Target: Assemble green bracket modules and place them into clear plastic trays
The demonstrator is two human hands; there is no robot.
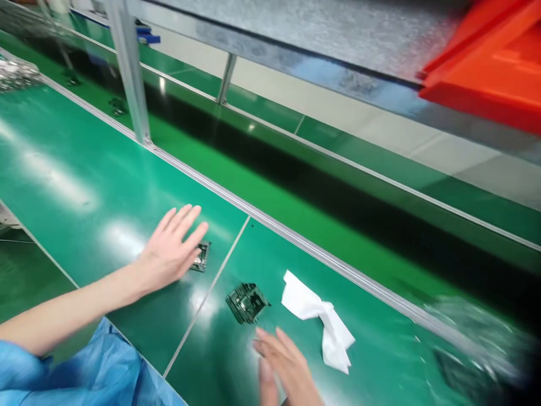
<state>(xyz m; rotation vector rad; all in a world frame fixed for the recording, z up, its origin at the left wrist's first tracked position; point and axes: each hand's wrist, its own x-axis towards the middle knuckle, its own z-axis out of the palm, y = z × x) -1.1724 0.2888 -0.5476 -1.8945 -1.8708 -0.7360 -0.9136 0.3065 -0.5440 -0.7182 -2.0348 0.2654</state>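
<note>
My left hand (171,248) reaches across the green table top (84,186), fingers stretched out and together, just over a small dark circuit board (201,257) that its fingertips partly cover. A short stack of dark green circuit boards (247,303) lies to the right of it. My right hand (284,366) hovers low near the front edge, blurred, with fingers extended and nothing in them. It is just below the stack and left of a crumpled white cloth (321,318).
A metal rail (296,239) borders the table, with a darker green conveyor belt (338,214) behind it. An upright aluminium post (129,73) stands at the rail. An orange bin (490,62) sits top right. A blurred clear bag (477,344) lies at right; more bagged parts (17,73) lie far left.
</note>
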